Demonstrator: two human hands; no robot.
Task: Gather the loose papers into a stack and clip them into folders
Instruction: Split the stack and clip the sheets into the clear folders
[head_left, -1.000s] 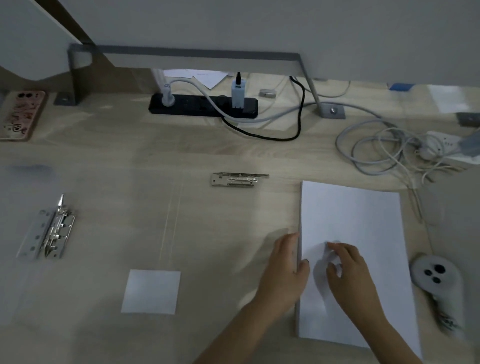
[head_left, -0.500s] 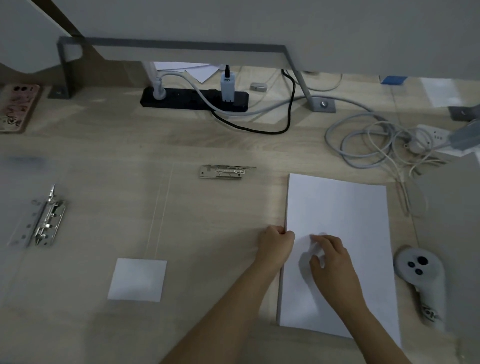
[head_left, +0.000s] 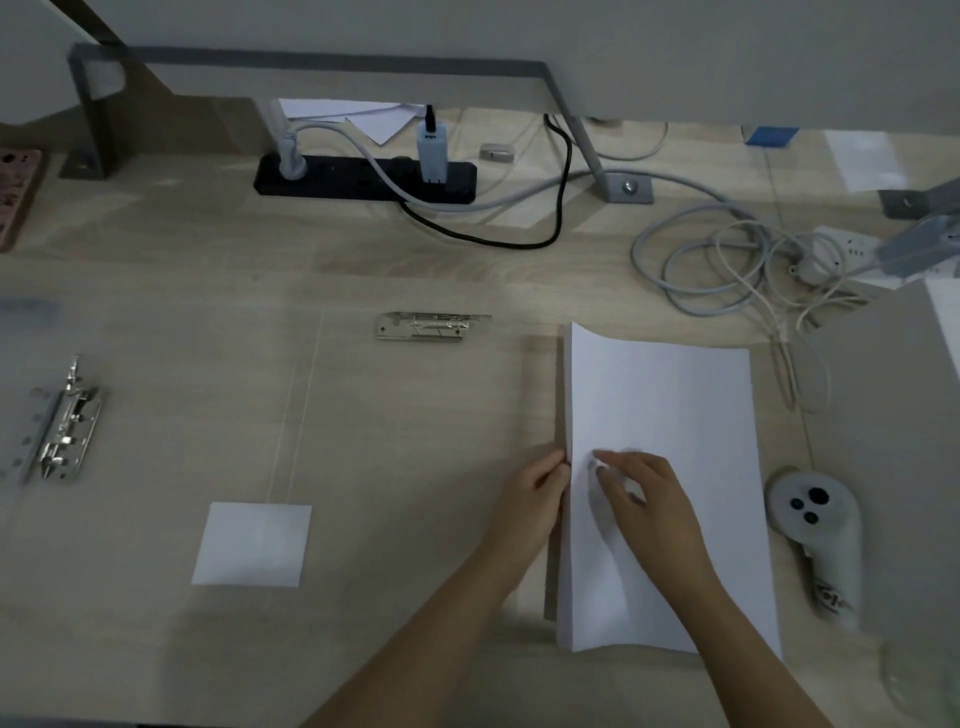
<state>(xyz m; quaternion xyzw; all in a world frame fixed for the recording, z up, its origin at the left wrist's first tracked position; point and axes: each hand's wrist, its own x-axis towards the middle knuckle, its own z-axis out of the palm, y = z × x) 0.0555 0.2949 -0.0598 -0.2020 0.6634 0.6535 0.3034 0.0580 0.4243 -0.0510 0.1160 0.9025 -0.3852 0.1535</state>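
View from above onto a light wooden desk (head_left: 415, 415) in dim light. A white paper stack (head_left: 670, 415) lies right of centre, long side running away from the viewer. Its left edge is raised off the desk, with a band of shadow beside it, and its near edge curls up. The left hand (head_left: 535, 499) pinches that raised left edge. The right hand (head_left: 644, 499) rests on top of the stack with bent fingers; the fingertips are blurred, so its grip cannot be told.

To the stack's right, a white handheld controller (head_left: 815, 535) lies just beside it, and a grey board (head_left: 893, 441) lies beyond that. To the left, a wide stretch of open wood reaches a small white square of paper (head_left: 253, 544).

There are two metal lever clips: one (head_left: 431, 326) beyond the open wood, one (head_left: 67, 421) near the left edge on a clear sheet. There are two power strips: a black one (head_left: 363, 179) at the back and a white one (head_left: 841, 249) far right. A tangle of grey cables (head_left: 727, 260) lies beyond the stack's far edge. A pink phone (head_left: 15, 197) sits at the far left.

A grey partition (head_left: 519, 31) on a metal bracket (head_left: 311, 57) closes the back.
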